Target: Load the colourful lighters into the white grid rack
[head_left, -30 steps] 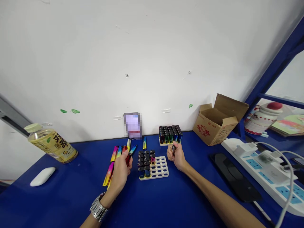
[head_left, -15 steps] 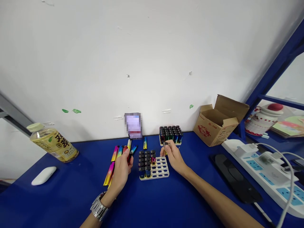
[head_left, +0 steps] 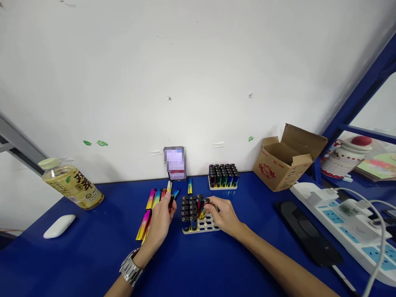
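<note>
My right hand [head_left: 225, 215] pinches a lighter [head_left: 202, 213] with a black top and yellow lower end, slightly tilted over the white perforated tray [head_left: 201, 231]. Several black-topped lighters [head_left: 189, 212] stand upright in the tray's left columns; part of its right side is behind my fingers. To the left, my left hand [head_left: 161, 214] is closed around another lighter [head_left: 171, 201], of which only the dark end shows. Beside and partly under that hand lie several pink, yellow, blue and red lighters [head_left: 144, 225]. One blue and yellow lighter [head_left: 189, 186] lies behind the tray.
A second tray [head_left: 223, 188] full of lighters stands by the wall, near a propped phone [head_left: 175, 163]. At right are an open cardboard box [head_left: 276, 167], a black phone [head_left: 306, 233] and a power strip [head_left: 349, 233]. A drink bottle [head_left: 74, 185] and white case [head_left: 59, 226] sit left.
My right hand has moved left and down from beyond the tray's right corner, bringing its lighter over the tray beside the standing ones. My left hand stays nearly in place.
</note>
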Motion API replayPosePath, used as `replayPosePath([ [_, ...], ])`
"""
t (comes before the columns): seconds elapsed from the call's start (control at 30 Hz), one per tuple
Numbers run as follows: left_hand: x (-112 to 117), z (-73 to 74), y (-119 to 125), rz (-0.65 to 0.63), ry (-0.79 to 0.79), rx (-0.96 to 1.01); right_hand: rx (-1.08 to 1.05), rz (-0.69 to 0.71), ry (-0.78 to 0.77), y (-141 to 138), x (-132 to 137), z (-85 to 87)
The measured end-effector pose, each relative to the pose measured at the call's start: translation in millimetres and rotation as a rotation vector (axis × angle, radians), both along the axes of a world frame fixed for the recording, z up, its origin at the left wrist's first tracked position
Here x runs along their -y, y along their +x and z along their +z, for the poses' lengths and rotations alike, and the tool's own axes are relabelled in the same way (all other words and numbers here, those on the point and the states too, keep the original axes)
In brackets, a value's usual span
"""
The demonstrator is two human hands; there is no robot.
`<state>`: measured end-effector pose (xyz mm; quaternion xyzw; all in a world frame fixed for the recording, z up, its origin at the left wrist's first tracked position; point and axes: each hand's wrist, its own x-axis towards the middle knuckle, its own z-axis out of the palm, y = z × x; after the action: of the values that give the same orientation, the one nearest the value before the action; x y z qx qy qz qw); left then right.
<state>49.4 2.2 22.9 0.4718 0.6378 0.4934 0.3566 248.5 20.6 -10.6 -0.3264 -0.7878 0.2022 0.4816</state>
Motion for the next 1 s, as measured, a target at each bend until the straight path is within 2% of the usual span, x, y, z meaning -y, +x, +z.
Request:
replayPosePath([
  [0.07,0.4,-0.5,-0.7,-0.033,0.015,0.03,0.064,-0.031,0.097,1.9,-1.7,-0.2],
  [0.13,2.1,0.4,-1.3,-0.032,0.094,-0.009,0.129,-0.064,0.215,4.1,-3.4,0.3],
  [0.23,7.3,3.7,-1.0,-0.034,0.215,-0.151,0.211,-0.076,0.341,6.1,-4.5,3.0],
  [0.33,13.7,6.5,0.5,-0.058,0.326,-0.301,0.297,-0.058,0.386,5.4,-1.7,7.1],
  [0.43,19.3,6.7,1.5,-0.115,0.467,-0.447,0.33,-0.061,0.336,3.1,4.7,12.2],
  [0.57,26.4,5.6,3.8,-0.233,0.731,-0.58,0.133,-0.113,0.303,-2.1,15.1,23.4],
  [0.7,33.0,5.8,9.4,-0.381,0.898,-0.634,0.01,0.008,0.262,-11.3,26.0,35.3],
  [0.77,34.6,6.8,11.3,-0.409,0.929,-0.672,-0.073,0.055,0.144,-13.9,29.0,37.7],
  [0.83,34.0,8.3,10.9,-0.363,0.946,-0.708,-0.21,0.054,-0.038,-12.0,27.7,36.9],
  [0.9,31.2,9.3,8.0,-0.259,0.912,-0.724,-0.337,0.032,-0.197,-5.3,21.5,33.1],
  [1.0,24.6,8.5,1.3,-0.109,0.766,-0.719,-0.33,0.05,-0.264,7.6,7.6,23.7],
])
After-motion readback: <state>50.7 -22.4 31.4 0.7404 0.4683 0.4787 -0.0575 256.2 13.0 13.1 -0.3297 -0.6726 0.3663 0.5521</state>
